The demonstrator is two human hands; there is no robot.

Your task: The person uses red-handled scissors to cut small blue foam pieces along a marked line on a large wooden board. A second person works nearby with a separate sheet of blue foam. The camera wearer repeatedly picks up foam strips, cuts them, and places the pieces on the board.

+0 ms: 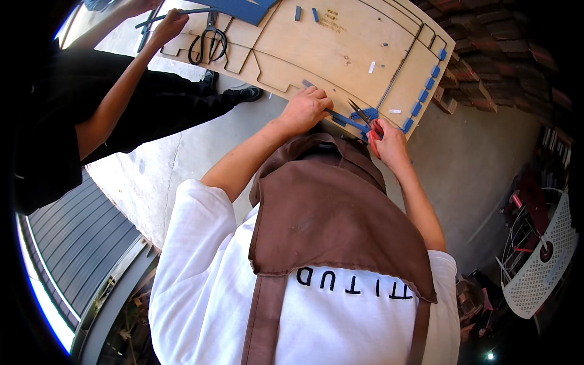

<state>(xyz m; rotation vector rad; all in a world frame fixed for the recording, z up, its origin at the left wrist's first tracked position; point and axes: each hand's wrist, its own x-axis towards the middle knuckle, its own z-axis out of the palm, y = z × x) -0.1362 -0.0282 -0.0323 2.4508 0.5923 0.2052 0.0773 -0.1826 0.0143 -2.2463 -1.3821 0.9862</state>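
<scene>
My right hand (391, 146) is closed round the red handles of a pair of scissors (375, 132), with the blades apart and pointing up and to the left. My left hand (307, 109) pinches a narrow blue strip (344, 118) that runs along the near edge of the wooden board (353, 36) toward the scissors. Several small cut blue pieces (370, 113) lie in a cluster beside the blades. Whether the blades touch the strip cannot be made out.
Along the board's right edge sits a row of blue blocks (423, 95). Black-handled scissors (208, 44) and a large blue sheet (246, 8) lie at the far left. There a co-worker's hand (172, 25) holds another blue strip (146, 23). Stacked reddish-brown pieces (486, 36) stand beyond the board.
</scene>
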